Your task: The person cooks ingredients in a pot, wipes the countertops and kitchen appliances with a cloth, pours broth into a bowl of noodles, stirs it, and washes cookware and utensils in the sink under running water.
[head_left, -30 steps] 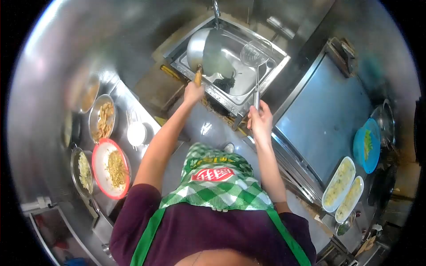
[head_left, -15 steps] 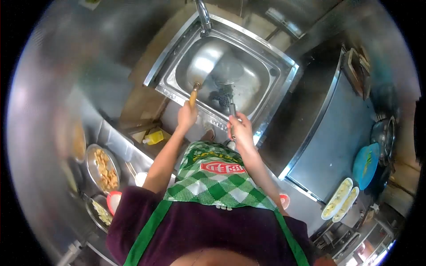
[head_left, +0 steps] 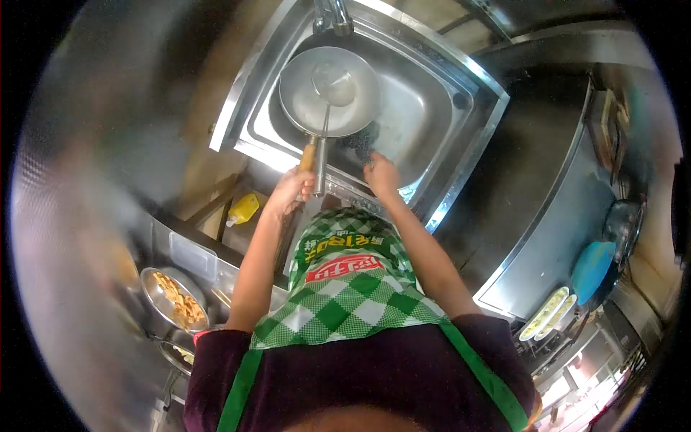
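Note:
A round metal wok (head_left: 295,101) is in the sink (head_left: 403,93), its inside facing up. My left hand (head_left: 289,189) is closed around its wooden handle (head_left: 308,157). A ladle (head_left: 334,85) rests with its bowl in the wok, and its grey handle (head_left: 321,173) sticks out over the rim beside my left hand. My right hand (head_left: 383,175) is at the sink's near side with curled fingers, close to a dark, mesh-like scrubber (head_left: 363,138) on the sink floor. Whether the fingers grip the scrubber is hidden.
The faucet (head_left: 338,18) stands at the sink's far edge. On the left are a bowl of brown food pieces (head_left: 180,299), a plastic container (head_left: 193,255) and a yellow bottle (head_left: 245,209). Two long white dishes (head_left: 547,313) and a blue basin (head_left: 594,272) stand on the right.
The wok has turned from underside up to inside up. The ladle has gone from my right hand into the wok, and my right hand has moved to the dark scrubber.

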Demonstrator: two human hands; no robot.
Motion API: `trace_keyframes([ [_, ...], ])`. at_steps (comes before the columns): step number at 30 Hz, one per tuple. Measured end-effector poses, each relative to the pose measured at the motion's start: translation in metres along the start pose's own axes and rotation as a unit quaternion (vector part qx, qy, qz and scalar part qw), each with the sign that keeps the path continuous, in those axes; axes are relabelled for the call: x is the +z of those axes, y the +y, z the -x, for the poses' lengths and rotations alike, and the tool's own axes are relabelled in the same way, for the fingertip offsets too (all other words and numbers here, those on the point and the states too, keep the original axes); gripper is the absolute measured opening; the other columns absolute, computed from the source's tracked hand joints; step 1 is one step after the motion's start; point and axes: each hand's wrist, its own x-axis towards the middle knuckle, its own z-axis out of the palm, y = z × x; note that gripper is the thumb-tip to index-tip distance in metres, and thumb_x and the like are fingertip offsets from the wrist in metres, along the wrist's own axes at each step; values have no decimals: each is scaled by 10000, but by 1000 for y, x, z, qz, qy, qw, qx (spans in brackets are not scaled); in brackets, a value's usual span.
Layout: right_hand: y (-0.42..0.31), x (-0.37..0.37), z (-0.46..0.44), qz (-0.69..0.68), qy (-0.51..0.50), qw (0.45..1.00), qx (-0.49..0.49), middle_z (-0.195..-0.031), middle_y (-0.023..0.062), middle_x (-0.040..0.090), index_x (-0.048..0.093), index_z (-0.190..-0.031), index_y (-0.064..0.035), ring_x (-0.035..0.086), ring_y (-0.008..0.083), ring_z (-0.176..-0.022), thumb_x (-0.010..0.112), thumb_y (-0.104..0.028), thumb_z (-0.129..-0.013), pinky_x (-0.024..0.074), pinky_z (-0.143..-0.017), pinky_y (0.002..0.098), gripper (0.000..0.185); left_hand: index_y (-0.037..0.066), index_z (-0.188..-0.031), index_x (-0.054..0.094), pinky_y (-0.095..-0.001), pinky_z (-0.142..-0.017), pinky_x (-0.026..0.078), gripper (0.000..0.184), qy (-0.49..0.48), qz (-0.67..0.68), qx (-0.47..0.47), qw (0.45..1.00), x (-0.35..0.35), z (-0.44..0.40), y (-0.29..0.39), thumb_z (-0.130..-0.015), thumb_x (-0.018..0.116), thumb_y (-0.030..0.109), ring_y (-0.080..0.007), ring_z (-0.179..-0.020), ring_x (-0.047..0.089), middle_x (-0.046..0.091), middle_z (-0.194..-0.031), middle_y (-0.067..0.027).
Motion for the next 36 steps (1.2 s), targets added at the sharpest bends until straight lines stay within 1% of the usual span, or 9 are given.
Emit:
trace_keyframes([
  [3, 3, 42, -28, 137, -22, 980, -143, -913, 79, 511, 517, -1137, -159, 509, 243, -858, 494, -106, -761, 460, -670, 383, 380, 59, -912, 460, -166, -382, 258, 144, 12, 0, -2, 1000, 7, 2, 8, -777, 504, 85, -28, -462, 333, 378, -596, 54],
  [7, 17, 80, -66, 292, -17, 933, -210, -913, 77, 477, 513, -1132, -192, 495, 255, -850, 480, -146, -746, 437, -668, 393, 390, 49, -974, 461, -165, -387, 251, 206, -8, 30, -7, 999, 12, 4, 18, -778, 514, 87, -28, -463, 325, 371, -602, 57],
  [11, 60, 86, -70, 198, -59, 948, -242, -802, 116, 525, 577, -1012, -102, 520, 283, -789, 541, -135, -720, 426, -713, 404, 296, 56, -960, 458, -167, -382, 242, 191, -21, 42, 9, 999, 11, 2, 14, -779, 508, 86, -27, -452, 315, 369, -598, 60],
  [14, 59, -4, -71, -9, -68, 998, -16, -820, 119, 579, 575, -998, -68, 553, 240, -759, 564, -111, -699, 444, -717, 344, 302, 58, -953, 456, -168, -381, 242, 180, -25, 38, 11, 999, 8, -1, 11, -781, 499, 88, -29, -454, 319, 365, -593, 60],
  [19, 44, -132, -92, -494, -71, 862, 89, -780, 25, 590, 569, -927, -26, 533, 104, -680, 616, -103, -653, 417, -598, 229, 288, 49, -950, 457, -176, -384, 260, 185, -21, 14, 22, 999, 14, -3, 10, -776, 503, 93, -37, -458, 327, 371, -593, 58],
  [23, 80, -68, -100, 65, -84, 988, 113, -862, 173, 615, 571, -925, -21, 591, 331, -814, 569, -166, -689, 471, -726, 396, 277, 44, -923, 476, -193, -409, 301, 174, -37, -39, 20, 998, 14, -19, -10, -773, 520, 118, -44, -478, 353, 389, -589, 54],
  [29, 68, -92, -96, 26, -46, 992, 118, -900, 208, 593, 558, -953, -29, 557, 376, -866, 578, -184, -679, 441, -763, 446, 314, 16, -802, 558, -285, -483, 411, 262, -23, -101, -8, 995, 41, -49, -29, -784, 546, 278, -141, -526, 504, 520, -610, -36],
  [32, 72, -101, -106, -14, -21, 999, 48, -885, 216, 584, 553, -946, -22, 535, 400, -855, 569, -167, -667, 425, -745, 435, 315, -36, -784, 584, -353, -610, 467, 404, 37, -474, 52, 878, 48, -56, -25, -793, 513, 362, -261, -660, 599, 598, -703, -158],
  [36, 30, -119, -110, 29, -33, 999, 2, -1021, 184, 528, 535, -964, -29, 490, 342, -989, 603, -164, -656, 415, -820, 431, 344, -35, -915, 551, -423, -690, 456, 409, 106, -623, 166, 757, 62, -39, -20, -803, 466, 349, -340, -756, 592, 593, -762, -226],
])
